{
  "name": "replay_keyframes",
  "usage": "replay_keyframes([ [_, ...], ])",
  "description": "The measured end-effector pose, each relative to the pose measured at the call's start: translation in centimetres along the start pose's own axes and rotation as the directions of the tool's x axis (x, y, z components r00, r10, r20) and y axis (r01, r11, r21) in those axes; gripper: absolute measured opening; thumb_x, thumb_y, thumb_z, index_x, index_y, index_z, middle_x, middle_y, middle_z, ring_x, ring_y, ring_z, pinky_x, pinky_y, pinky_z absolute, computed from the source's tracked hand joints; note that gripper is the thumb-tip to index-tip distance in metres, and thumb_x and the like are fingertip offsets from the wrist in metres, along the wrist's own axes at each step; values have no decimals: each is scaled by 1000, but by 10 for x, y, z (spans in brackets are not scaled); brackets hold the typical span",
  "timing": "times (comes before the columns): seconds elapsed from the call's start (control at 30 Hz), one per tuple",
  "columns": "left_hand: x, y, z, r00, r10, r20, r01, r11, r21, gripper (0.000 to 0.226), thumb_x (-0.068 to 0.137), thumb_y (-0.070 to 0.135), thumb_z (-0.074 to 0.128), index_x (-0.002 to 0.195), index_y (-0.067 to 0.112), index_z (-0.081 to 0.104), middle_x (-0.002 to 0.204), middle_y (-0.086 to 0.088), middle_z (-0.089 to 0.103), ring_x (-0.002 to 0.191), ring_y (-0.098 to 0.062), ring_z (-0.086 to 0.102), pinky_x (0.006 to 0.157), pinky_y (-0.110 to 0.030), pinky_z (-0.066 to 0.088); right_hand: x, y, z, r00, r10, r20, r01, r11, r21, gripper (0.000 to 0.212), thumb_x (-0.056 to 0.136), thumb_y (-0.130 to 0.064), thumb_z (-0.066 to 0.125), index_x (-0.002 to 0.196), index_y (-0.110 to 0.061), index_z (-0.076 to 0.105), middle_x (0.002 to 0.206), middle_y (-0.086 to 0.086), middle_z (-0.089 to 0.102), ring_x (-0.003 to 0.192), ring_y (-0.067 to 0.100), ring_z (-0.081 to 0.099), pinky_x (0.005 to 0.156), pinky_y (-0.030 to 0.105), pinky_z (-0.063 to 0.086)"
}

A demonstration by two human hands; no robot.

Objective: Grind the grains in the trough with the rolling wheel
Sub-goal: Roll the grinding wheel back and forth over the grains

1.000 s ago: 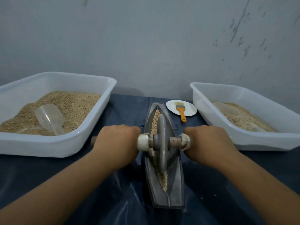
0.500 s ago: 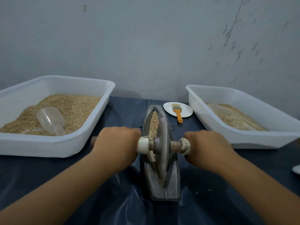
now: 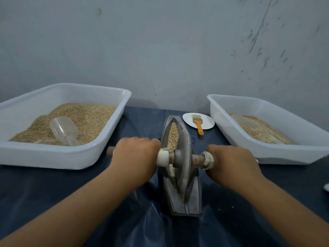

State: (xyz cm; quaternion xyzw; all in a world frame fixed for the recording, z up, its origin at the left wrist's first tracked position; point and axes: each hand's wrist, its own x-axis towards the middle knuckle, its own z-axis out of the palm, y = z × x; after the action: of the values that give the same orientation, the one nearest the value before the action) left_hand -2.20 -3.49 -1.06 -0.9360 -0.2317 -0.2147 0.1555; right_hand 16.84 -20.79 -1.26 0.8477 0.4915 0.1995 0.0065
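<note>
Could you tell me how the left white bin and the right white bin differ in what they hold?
The left bin holds a deeper heap of grain covering most of its floor; the right bin holds a shallower layer. The left bin's clear scoop lies plainly on top; the right bin's scoop is fainter, at its far end. Both are white, rectangular and hold grain.

Both bare forearms reach in from the lower corners toward the frame's centre. The left hand [image 3: 135,157] and right hand [image 3: 231,163] lie knuckles-up, fingers curled round the wooden axle handle [image 3: 196,159] ends.
</note>
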Motion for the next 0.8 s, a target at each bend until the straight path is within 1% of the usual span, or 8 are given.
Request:
replay_keyframes([
  [0.07, 10, -3, 3, 997, -36, 69, 38, 999, -32, 30, 75, 32, 65, 75, 31, 35, 58, 10, 33, 53, -10, 37, 54, -28, 27, 10, -1, -3, 999, 27, 32, -26, 1000, -15, 22, 76, -41, 53, 67, -33, 34, 58, -11, 43, 49, 5, 36, 45, 24, 21],
  [0.17, 39, -4, 8, 973, -72, 219, 90, 993, -75, 18, 80, 27, 60, 79, 31, 43, 66, 8, 44, 61, -13, 47, 59, -30, 35, 40, -7, -6, 980, 64, 189, -75, 996, 55, 23, 83, -30, 55, 70, -30, 36, 69, -9, 49, 61, 14, 48, 53, 29, 34],
  [0.3, 41, -6, 12, 959, -108, 260, 141, 984, -110, 17, 80, 28, 60, 79, 30, 43, 67, 8, 44, 66, -16, 51, 62, -31, 37, 57, -8, -10, 979, 24, 203, -33, 998, 44, 22, 80, -24, 57, 70, -29, 38, 70, -8, 50, 61, 14, 45, 56, 29, 35],
  [0.37, 19, -5, 12, 979, -118, 167, 133, 987, -86, 24, 79, 29, 61, 75, 30, 38, 61, 9, 39, 59, -14, 45, 56, -29, 32, 42, -6, -12, 986, -10, 164, 7, 1000, 13, 22, 76, -27, 57, 69, -30, 37, 66, -9, 49, 56, 9, 41, 50, 28, 30],
  [0.5, -4, -4, 12, 998, 3, -66, -3, 1000, -4, 39, 64, 31, 72, 68, 30, 33, 51, 11, 23, 45, -12, 33, 47, -24, 18, 13, 1, -4, 998, -65, 27, 64, 998, 24, 22, 69, -37, 50, 62, -35, 29, 53, -11, 38, 47, 2, 33, 44, 24, 18],
  [0.63, 33, 0, 7, 991, -11, 130, 10, 1000, 3, 23, 77, 31, 65, 78, 29, 42, 60, 9, 37, 60, -16, 46, 58, -30, 33, 32, 0, 2, 980, 46, 195, -69, 991, 114, 25, 83, -32, 56, 70, -33, 36, 67, -11, 48, 60, 10, 47, 51, 29, 32],
  [0.73, 59, -2, 2, 971, -1, 237, 7, 1000, -25, 12, 81, 29, 63, 89, 29, 54, 71, 8, 48, 71, -17, 53, 64, -32, 40, 46, -4, 4, 976, 83, 200, -110, 985, 131, 22, 84, -27, 57, 71, -29, 39, 70, -10, 51, 65, 14, 53, 54, 30, 37],
  [0.8, 51, -3, 0, 972, 4, 235, 4, 999, -36, 14, 80, 29, 63, 88, 28, 52, 69, 8, 46, 68, -17, 53, 62, -32, 39, 39, -3, 0, 974, 75, 212, -104, 986, 132, 24, 83, -29, 59, 71, -31, 38, 70, -10, 52, 63, 10, 50, 53, 29, 37],
])
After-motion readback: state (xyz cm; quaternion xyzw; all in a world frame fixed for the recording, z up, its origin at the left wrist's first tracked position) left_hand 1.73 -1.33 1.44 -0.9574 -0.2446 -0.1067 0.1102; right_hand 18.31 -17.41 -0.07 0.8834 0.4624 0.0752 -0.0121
